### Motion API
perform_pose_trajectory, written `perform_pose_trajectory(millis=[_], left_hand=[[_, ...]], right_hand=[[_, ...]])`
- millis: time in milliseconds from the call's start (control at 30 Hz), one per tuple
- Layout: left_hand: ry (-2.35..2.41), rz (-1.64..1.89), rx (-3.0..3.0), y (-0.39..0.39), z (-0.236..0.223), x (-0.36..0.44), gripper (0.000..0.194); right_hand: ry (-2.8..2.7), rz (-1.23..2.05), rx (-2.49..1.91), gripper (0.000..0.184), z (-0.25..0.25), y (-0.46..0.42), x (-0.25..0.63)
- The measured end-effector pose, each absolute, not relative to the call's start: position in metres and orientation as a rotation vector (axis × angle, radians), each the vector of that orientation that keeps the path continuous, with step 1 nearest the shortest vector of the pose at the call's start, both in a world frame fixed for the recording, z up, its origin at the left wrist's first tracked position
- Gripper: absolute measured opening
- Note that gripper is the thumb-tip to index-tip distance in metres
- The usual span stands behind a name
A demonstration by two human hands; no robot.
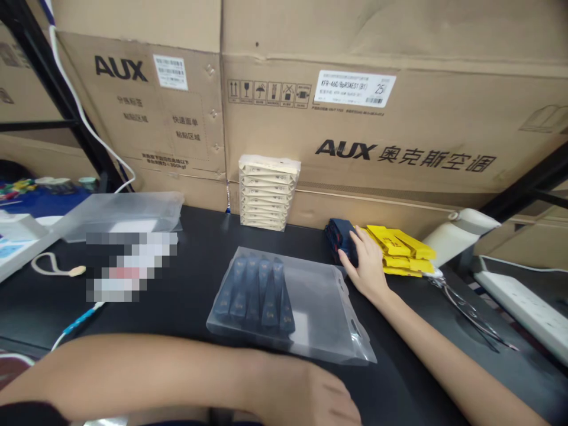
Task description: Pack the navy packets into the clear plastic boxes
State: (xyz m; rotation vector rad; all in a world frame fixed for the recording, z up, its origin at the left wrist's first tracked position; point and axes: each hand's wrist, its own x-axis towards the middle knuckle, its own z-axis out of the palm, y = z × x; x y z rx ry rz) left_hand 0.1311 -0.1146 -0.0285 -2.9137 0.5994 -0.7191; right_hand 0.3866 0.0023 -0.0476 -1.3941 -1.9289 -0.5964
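Observation:
My right hand (367,263) is at a small stack of dark blue packets (339,234) near the back of the black table, its thumb and fingers closed round the stack's right side. My left hand (310,393) lies low at the front edge of the view, back upward. Its fingers curl under, and what they hold, if anything, is hidden. Between my hands lies a clear frosted plastic bag (322,284). Several slim dark blue packets (252,293) sit side by side in its left half, with a white label in the middle.
Yellow packets (399,248) are right of my right hand, before a white bottle (461,234) lying tilted. A pack of cream packets (268,192) stands against cardboard boxes (275,130). Glasses (474,313), a power strip (528,307) and another plastic bag (128,213) lie around.

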Motion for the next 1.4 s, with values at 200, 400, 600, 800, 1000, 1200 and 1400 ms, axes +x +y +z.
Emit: perform_pose_trajectory(millis=[200, 400, 600, 800, 1000, 1200, 1400], left_hand=[[0.398, -1.064, -2.776, -0.092, -0.040, 0.143, 0.028], [-0.280, -1.015, -2.460, -0.102, -0.016, 0.133, 0.031], [-0.757, -0.583, -2.593, -0.096, -0.013, 0.135, 0.053], [-0.908, -0.471, -2.658, -0.089, -0.022, 0.137, 0.052], [-0.887, -0.497, -2.622, -0.090, -0.023, 0.137, 0.044], [-0.881, -0.488, -2.609, -0.091, -0.018, 0.135, 0.042], [-0.871, -0.471, -2.559, -0.093, -0.014, 0.135, 0.040]], right_hand=[[-1.972, -0.491, -1.370, 0.051, -0.050, 0.004, 0.392], [-1.934, -0.447, -1.272, 0.045, -0.045, 0.000, 0.388], [-1.916, -0.431, -1.194, 0.029, -0.041, -0.006, 0.386], [-1.748, -0.366, -1.141, 0.020, -0.040, -0.011, 0.384], [-1.407, -0.213, -1.138, 0.026, -0.042, -0.014, 0.377], [-1.203, -0.218, -1.188, 0.032, -0.036, -0.020, 0.370], [-1.326, -0.270, -1.125, 0.030, -0.033, -0.026, 0.367]])
